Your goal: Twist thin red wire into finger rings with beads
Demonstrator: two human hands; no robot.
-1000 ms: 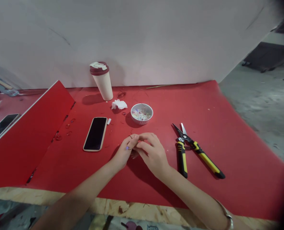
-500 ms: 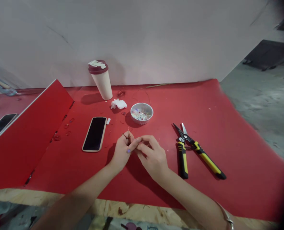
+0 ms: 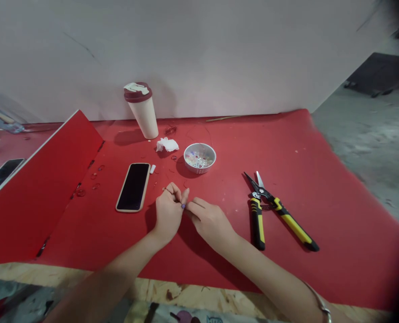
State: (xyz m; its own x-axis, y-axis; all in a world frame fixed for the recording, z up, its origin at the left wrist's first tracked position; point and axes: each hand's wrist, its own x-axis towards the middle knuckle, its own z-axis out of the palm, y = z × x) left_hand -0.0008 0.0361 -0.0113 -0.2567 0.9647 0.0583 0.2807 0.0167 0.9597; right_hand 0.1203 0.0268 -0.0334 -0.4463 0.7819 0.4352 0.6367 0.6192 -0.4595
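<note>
My left hand [image 3: 168,213] is closed, its thumb and fingers pinched together in front of me. My right hand [image 3: 211,220] meets it with thumb and forefinger also pinched, and the fingertips almost touch. Whatever lies between them is too small and covered to make out. A fine reddish strand [image 3: 185,184] shows just beyond the left fingertips. Behind the hands stands a small silver bowl with holes [image 3: 199,169], holding little pale and coloured bits like beads.
Left of the hands lies a phone [image 3: 133,187] beside a small white piece [image 3: 153,169]. Yellow-black snips [image 3: 260,193] rest blades apart on the right. Farther back are a crumpled tissue [image 3: 167,144], a lidded cup [image 3: 145,116] and tangled wire [image 3: 170,130]. A red board [image 3: 48,188] rises at left.
The fingertips of my two hands have drawn slightly apart. My left hand has turned and shifted a little left, while the right hand's fingers have lowered and flattened.
</note>
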